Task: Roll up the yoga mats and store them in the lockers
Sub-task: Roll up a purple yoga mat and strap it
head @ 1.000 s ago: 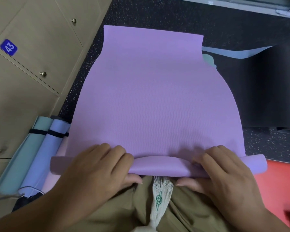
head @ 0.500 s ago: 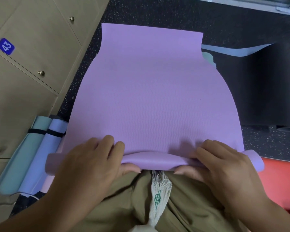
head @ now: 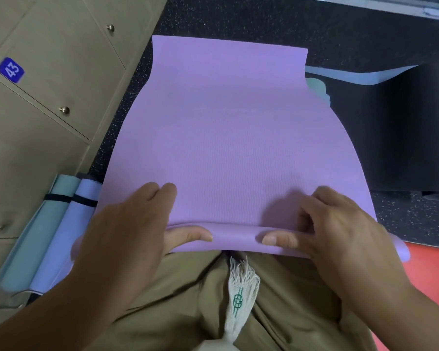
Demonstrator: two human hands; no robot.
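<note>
Purple yoga mat [head: 228, 138], mid-frame on the floor [head: 264, 19]: we start its roll at the near edge. Left hand [head: 127, 231] and right hand [head: 337, 231], lower frame: each grip pinches the first turn, thumbs beneath, keeping it tight and even.

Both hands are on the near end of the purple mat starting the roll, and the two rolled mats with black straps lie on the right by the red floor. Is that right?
Not quite. Both hands, left hand and right hand, do grip the near end of the purple mat, but the head view shows the two rolled mats on the left, beside the lockers, not by the red floor.
</note>
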